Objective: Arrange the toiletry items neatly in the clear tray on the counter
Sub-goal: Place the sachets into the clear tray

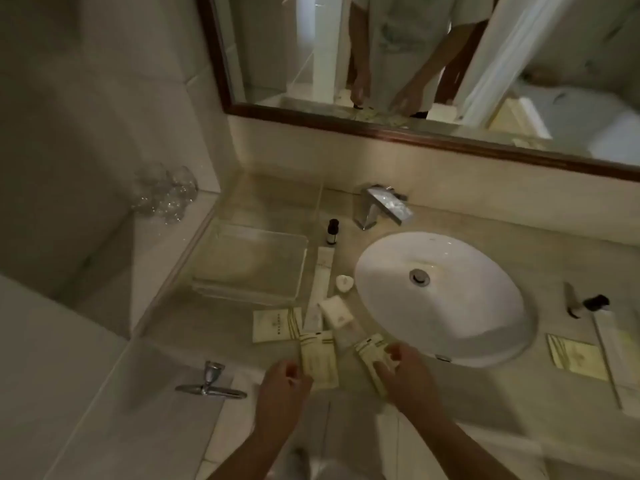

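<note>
The clear tray (pixel 207 285) sits on the counter left of the sink, with nothing visible in it. Toiletries lie between tray and sink: a small dark-capped bottle (pixel 332 232), a long white tube (pixel 320 282), a heart-shaped soap (pixel 344 282), a wrapped soap bar (pixel 336 311) and a cream packet (pixel 275 323). At the counter's front edge my left hand (pixel 282 384) pinches the lower edge of a cream packet (pixel 318 360). My right hand (pixel 407 374) grips another cream packet (pixel 372 355) beside it.
A white oval sink (pixel 446 296) with a chrome tap (pixel 379 206) fills the counter's middle. Right of it lie a flat packet (pixel 575 356), a long white stick-shaped packet (pixel 606 358) and a small dark-capped item (pixel 595 303). Glasses (pixel 164 194) stand on the left ledge. A chrome handle (pixel 209 382) juts out below the counter.
</note>
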The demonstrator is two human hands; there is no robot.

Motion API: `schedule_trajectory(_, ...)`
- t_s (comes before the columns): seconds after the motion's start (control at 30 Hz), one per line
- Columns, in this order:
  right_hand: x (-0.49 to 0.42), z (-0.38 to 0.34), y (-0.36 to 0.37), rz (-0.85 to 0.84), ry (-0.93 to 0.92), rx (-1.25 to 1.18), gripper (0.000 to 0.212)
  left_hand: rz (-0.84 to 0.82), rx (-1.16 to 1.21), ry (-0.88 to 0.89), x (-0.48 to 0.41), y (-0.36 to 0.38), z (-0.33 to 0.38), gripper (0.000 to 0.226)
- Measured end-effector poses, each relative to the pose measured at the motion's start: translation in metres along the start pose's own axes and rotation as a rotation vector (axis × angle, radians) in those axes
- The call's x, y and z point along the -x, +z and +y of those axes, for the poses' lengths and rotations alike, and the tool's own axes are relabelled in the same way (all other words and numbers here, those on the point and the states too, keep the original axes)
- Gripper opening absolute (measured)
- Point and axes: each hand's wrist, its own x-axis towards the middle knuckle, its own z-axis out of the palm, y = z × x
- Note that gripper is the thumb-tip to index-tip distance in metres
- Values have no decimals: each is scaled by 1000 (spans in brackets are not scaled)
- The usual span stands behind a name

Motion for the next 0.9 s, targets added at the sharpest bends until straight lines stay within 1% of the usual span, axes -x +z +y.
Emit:
schedule_trajectory(0.03,-5,-3,2,37,-23,34,38,15,8,-2,-5,2,1,22)
schedule_trajectory(0.1,-11,-8,3,63,-14,123,45,44,-50,-10,-10,7,7,34)
schedule_trajectory(0.2,-16,-12,4,24,33,223,54,86,-115,-41,-13,16,18,52)
schedule_trajectory(0.23,-17,-11,5,9,36,257,56,108,-145,-59,-14,18,20,55)
schedule_trajectory(0.33,-17,-10,5,-31,35,285,53,141,-244,-97,-18,23,27,55)
schedule_trajectory(0.43,-18,-14,0,-66,24,204,40,127,-325,-93,-23,24,32,42)
schedule_trajectory(0.5,-16,-14,-6,-91,-12,137,29,58,-223,-127,-21,22,30,26)
schedule_trajectory(0.6,-15,-16,-20,-153,-78,15,24,0,36,-223,-10,18,29,9)
schedule_trajectory(0.67,-18,-23,-28,-224,-101,-77,20,37,167,-292,-4,12,33,8)
schedule_trajectory(0.73,-25,-30,-33,-295,-85,-185,18,92,291,-347,1,6,39,12)
schedule_trajectory(0.8,-33,-39,-35,-373,-87,-238,22,142,422,-381,7,-1,50,13)
schedule_trajectory(0.9,-50,-56,-36,-469,-127,-270,30,186,628,-423,9,-12,66,5)
